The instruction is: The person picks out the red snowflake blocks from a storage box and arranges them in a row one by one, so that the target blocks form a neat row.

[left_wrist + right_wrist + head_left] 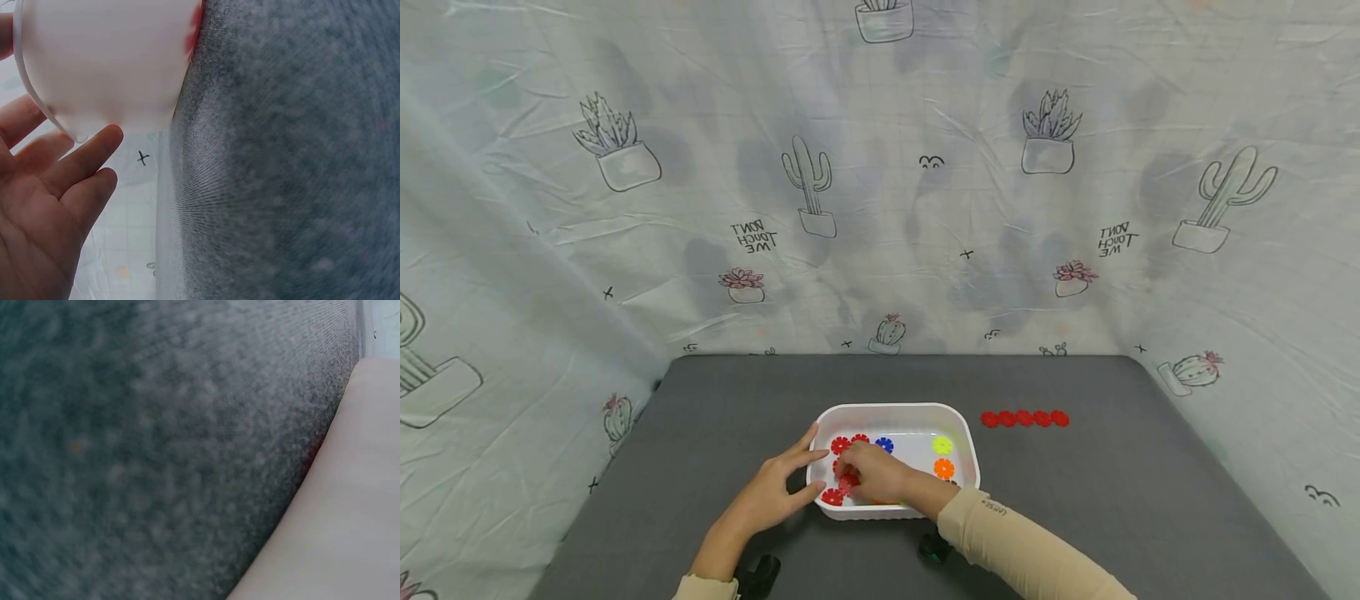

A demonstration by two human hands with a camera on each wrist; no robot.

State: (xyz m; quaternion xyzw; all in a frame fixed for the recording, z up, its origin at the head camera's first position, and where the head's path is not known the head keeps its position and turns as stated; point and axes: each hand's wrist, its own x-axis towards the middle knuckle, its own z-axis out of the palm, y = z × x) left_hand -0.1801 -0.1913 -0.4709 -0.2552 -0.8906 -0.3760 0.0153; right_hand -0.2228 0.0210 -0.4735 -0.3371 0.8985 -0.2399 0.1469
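Observation:
A white plastic tray (895,408) holds red, blue, yellow-green and orange notched plastic discs. My right hand (874,471) reaches into its left part with curled fingers, pinching a red notched disc (847,484); the fingertips are partly hidden. Other red discs (832,497) lie around that hand. At the tray's left end, my left hand (771,492) touches the rim with spread fingers. The left wrist view has this hand (56,187) beside the tray's outer wall (106,62). Only the tray's wall (344,512) and tabletop appear in the right wrist view, not the hand.
A row of several red discs (1025,418) lies on the grey tabletop (1097,500), right of the tray. Inside the tray, a blue disc (884,445), a yellow-green disc (942,445) and an orange disc (943,468) lie apart. Printed cloth (895,208) hangs behind.

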